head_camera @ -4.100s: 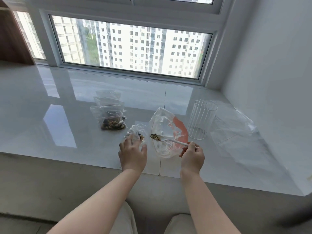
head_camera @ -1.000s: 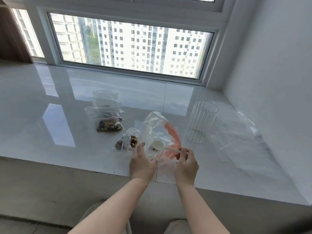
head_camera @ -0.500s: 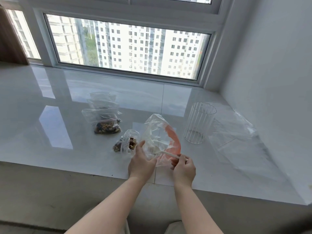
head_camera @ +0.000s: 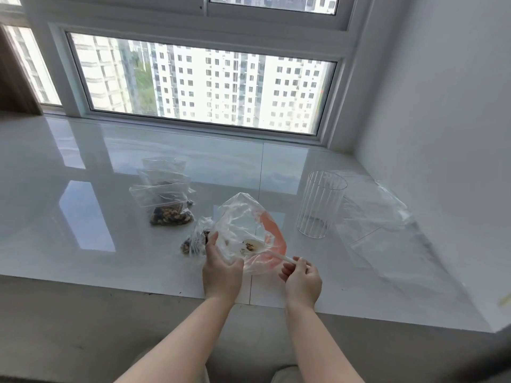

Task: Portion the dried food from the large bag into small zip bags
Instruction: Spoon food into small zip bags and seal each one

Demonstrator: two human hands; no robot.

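Observation:
The large clear bag point(head_camera: 243, 217) with an orange patch lies crumpled on the white sill, near its front edge. My left hand point(head_camera: 221, 269) grips the bag's near left edge. My right hand point(head_camera: 301, 277) pinches the handle of a white plastic spoon point(head_camera: 254, 247), whose bowl sits inside the bag with a few bits of dried food in it. A small zip bag point(head_camera: 195, 239) with some dried food lies just left of the large bag. Farther back on the left lie filled small zip bags point(head_camera: 166, 200) in a pile.
A clear ribbed glass point(head_camera: 319, 203) stands right of the large bag. Flat clear plastic bags point(head_camera: 378, 217) lie beyond it by the right wall. The sill's front edge point(head_camera: 138, 288) runs just under my hands. The window is behind.
The spoon's bowl has come up inside the large bag with a little dried food on it. Earlier my left hand let go of the small zip bag and took the large bag's edge.

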